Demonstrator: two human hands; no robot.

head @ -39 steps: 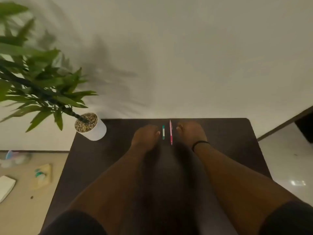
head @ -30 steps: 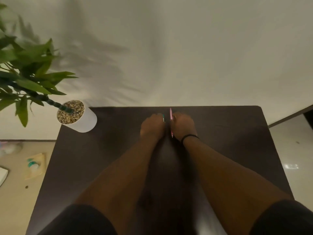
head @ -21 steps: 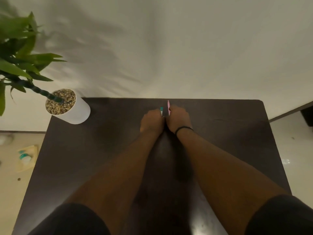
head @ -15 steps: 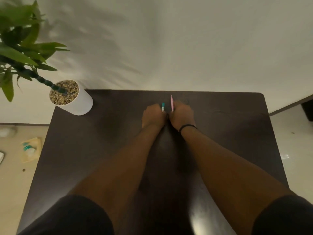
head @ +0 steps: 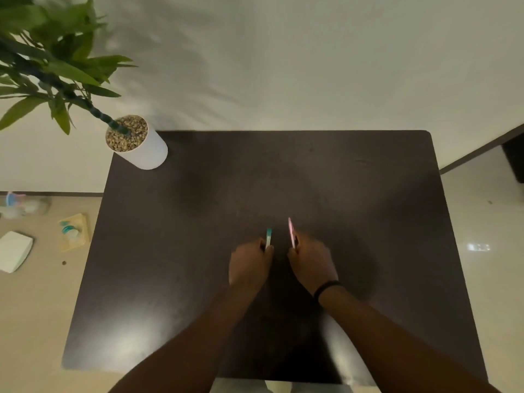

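Left hand [head: 249,265] has its grip curled round a teal-and-white pen [head: 268,238]; right hand [head: 312,260] grips a pink pen [head: 291,232]. Both pens point away from the person, side by side but apart, over mid dark desk [head: 368,208]. White plant pot [head: 144,150] sits at far-left corner.

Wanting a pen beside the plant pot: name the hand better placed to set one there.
Left, probably: left hand with teal-tipped pen is nearer the white plant pot; right hand with pink pen would reach across.
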